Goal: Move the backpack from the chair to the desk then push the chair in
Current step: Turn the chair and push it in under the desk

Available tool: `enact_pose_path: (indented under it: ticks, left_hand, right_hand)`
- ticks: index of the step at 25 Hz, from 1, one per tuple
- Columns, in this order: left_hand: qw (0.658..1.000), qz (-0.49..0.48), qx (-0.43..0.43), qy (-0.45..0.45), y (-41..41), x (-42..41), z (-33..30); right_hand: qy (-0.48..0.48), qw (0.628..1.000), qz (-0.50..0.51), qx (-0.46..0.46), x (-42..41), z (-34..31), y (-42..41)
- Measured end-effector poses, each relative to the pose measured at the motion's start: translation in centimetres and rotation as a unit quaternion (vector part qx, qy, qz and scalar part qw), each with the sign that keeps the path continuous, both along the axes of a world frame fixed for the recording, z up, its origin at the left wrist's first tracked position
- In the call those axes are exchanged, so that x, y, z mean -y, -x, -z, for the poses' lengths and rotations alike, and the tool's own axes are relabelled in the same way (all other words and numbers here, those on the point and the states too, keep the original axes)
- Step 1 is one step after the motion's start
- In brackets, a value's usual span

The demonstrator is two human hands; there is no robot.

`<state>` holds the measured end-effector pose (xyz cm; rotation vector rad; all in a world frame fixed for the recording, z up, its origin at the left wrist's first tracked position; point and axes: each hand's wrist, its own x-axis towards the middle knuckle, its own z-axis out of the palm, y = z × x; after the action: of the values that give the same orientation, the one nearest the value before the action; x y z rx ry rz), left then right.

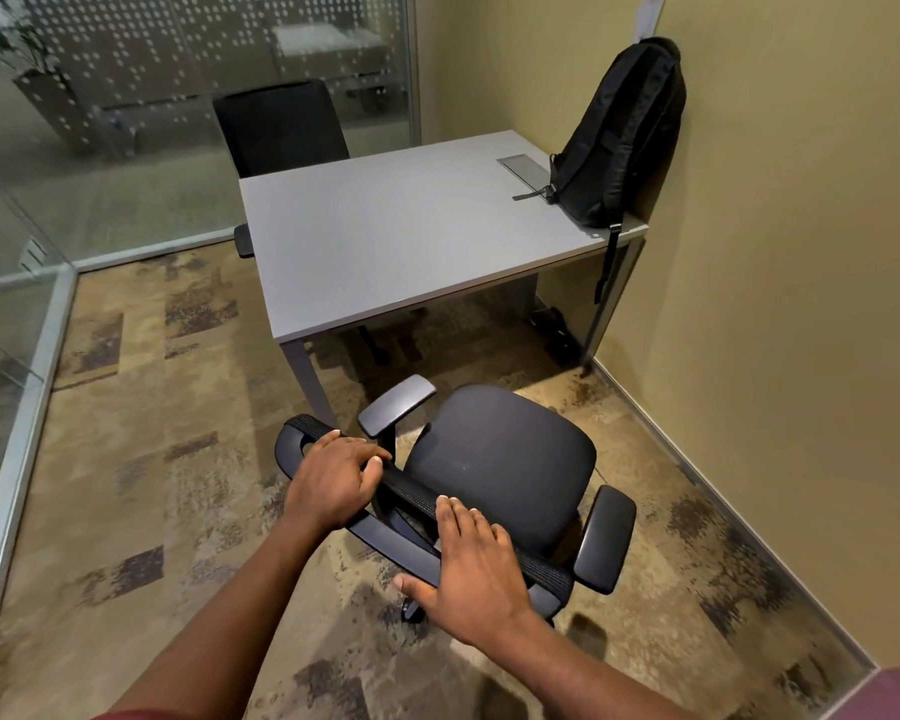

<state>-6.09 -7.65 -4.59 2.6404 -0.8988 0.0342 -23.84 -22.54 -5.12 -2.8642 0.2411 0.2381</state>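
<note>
A black backpack (622,137) stands upright on the right end of the grey desk (385,241), leaning against the wall, one strap hanging over the desk edge. A dark office chair (505,454) with an empty seat stands on the carpet in front of the desk, turned a little to the left. My left hand (336,478) grips the top of the chair's backrest near its left end. My right hand (468,569) lies flat on the backrest top further right, fingers together over the mesh and thumb behind it.
A second black chair (281,127) is tucked in at the desk's far side. Glass partitions run along the left and back. A beige wall bounds the right side. Dark items lie on the floor under the desk's right end (554,330). A cable hatch (523,168) sits in the desktop.
</note>
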Motion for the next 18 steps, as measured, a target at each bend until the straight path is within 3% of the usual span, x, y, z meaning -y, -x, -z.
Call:
enact_pose_path:
  ticks: [13, 18]
  left_hand:
    - [0.999, -0.038, -0.013, 0.031, 4.6, 7.9, -0.7]
    - [0.999, 0.01, -0.016, 0.046, 6.8, 10.4, -0.9]
  right_hand:
    - [0.006, 0.998, -0.04, 0.049, 10.8, -0.6, 2.0]
    - [0.025, 0.997, -0.043, 0.06, 15.5, -1.4, 3.7]
